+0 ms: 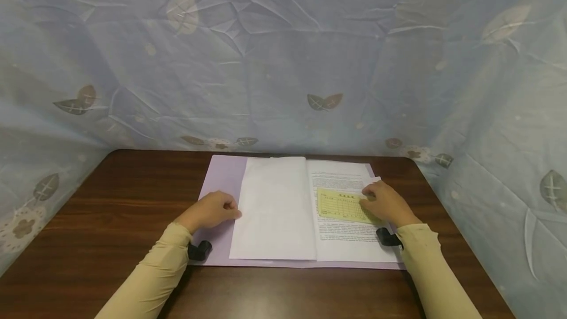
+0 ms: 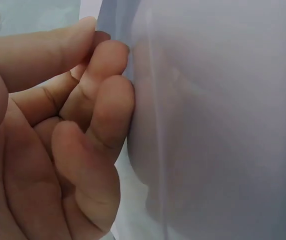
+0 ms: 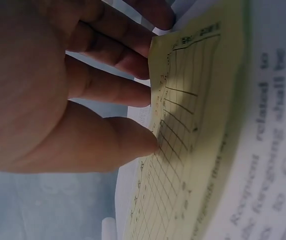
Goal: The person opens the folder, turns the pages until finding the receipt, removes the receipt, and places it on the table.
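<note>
An open lilac folder point(image 1: 219, 181) lies on the table with a blank white sheet point(image 1: 276, 206) on its left side and a printed page point(image 1: 354, 250) on its right. My left hand point(image 1: 214, 210) is at the blank sheet's left edge, fingers curled. In the left wrist view its fingertips point(image 2: 118, 95) meet the sheet; whether thumb and index finger pinch the edge is unclear. My right hand point(image 1: 390, 203) pinches the right side of a yellow form slip point(image 1: 338, 206) over the printed page. The right wrist view shows the thumb on the slip's edge, other fingertips partly hidden by it.
The dark brown wooden table point(image 1: 110, 210) extends on both sides of the folder and in front of it. Patterned pale fabric point(image 1: 274, 73) hangs behind and along both sides. A black wrist device point(image 1: 201, 251) shows at the left wrist, another point(image 1: 387, 238) at the right.
</note>
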`<state>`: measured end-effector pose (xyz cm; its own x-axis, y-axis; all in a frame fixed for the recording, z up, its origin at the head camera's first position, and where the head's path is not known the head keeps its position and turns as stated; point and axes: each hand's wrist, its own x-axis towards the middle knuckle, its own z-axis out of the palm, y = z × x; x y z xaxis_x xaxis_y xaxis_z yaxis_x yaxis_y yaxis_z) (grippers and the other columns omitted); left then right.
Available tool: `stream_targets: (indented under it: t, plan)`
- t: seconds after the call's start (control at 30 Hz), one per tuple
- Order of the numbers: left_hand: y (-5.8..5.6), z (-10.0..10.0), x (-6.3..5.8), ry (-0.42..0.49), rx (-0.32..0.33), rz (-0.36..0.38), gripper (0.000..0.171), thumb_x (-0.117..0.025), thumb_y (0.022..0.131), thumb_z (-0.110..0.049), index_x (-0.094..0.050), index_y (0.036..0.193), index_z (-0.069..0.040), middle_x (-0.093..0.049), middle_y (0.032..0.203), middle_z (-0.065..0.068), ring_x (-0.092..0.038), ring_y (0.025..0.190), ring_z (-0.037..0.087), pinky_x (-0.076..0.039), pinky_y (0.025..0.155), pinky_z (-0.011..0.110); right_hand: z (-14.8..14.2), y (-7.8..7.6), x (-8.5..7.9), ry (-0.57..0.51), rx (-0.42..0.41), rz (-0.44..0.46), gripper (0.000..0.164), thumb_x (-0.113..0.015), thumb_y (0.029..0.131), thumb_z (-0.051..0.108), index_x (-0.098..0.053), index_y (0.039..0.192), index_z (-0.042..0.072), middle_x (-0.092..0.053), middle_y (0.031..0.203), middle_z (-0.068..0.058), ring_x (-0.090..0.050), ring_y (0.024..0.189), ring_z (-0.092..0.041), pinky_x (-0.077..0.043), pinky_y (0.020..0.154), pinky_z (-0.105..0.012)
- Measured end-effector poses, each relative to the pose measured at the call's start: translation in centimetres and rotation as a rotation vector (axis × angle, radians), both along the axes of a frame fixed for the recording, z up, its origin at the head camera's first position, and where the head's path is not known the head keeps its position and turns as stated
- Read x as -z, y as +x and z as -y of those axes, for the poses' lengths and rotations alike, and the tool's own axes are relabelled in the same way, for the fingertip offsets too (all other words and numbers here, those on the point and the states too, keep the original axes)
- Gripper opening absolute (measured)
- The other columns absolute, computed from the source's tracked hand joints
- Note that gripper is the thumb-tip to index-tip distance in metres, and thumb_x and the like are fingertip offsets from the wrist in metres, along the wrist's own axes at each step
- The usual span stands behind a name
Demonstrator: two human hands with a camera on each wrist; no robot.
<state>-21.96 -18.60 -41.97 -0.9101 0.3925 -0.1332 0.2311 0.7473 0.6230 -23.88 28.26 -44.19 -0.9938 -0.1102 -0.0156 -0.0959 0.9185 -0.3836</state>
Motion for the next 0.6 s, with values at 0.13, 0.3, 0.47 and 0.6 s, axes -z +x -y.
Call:
stream_targets:
  t: [0.13, 0.3, 0.47, 0.6]
  plan:
    - [0.11, -0.04, 0.14, -0.044, -0.015, -0.009, 0.026, -0.073, 0.096, -0.02, -0.062, 0.073, -0.013, -0.054, 0.071, -0.002, -0.047, 0.066, 0.014, -0.039, 0.058, 0.03, 0.16, 0.21, -0.25, 0.018, -0.002, 0.01, 0.047, -0.068, 0.095, 0.031, -0.068, 0.128, -0.003, -0.055, 0.141, -0.03, -0.048, 0.134, -0.052, -0.038, 0.109, -0.068]
    - [0.37, -0.16, 0.44, -0.075, -0.044, -0.024, 0.025, -0.076, 0.093, -0.019, -0.061, 0.074, -0.013, -0.053, 0.071, -0.001, -0.049, 0.066, 0.015, -0.04, 0.058, 0.03, 0.35, 0.33, -0.39, 0.021, -0.015, 0.019, 0.045, -0.069, 0.096, 0.03, -0.068, 0.128, -0.002, -0.055, 0.141, -0.03, -0.047, 0.135, -0.052, -0.038, 0.108, -0.069]
    - [0.52, -0.49, 0.64, -0.086, -0.066, -0.032, 0.023, -0.082, 0.087, -0.019, -0.061, 0.086, -0.011, -0.056, 0.078, 0.001, -0.052, 0.073, 0.017, -0.043, 0.064, 0.033, 0.28, 0.27, -0.41, 0.026, -0.018, 0.018, 0.044, -0.068, 0.095, 0.028, -0.069, 0.127, -0.002, -0.056, 0.14, -0.029, -0.05, 0.132, -0.05, -0.04, 0.107, -0.068]
    - [0.4, -0.77, 0.7, -0.127, -0.045, -0.106, 0.04, -0.085, 0.085, -0.018, -0.063, 0.117, -0.007, -0.063, 0.105, 0.01, -0.059, 0.097, 0.028, -0.051, 0.085, 0.046, 0.27, 0.19, -0.52, 0.027, -0.019, 0.017, 0.044, -0.068, 0.095, 0.028, -0.069, 0.127, -0.002, -0.055, 0.141, -0.029, -0.05, 0.132, -0.05, -0.04, 0.107, -0.069]
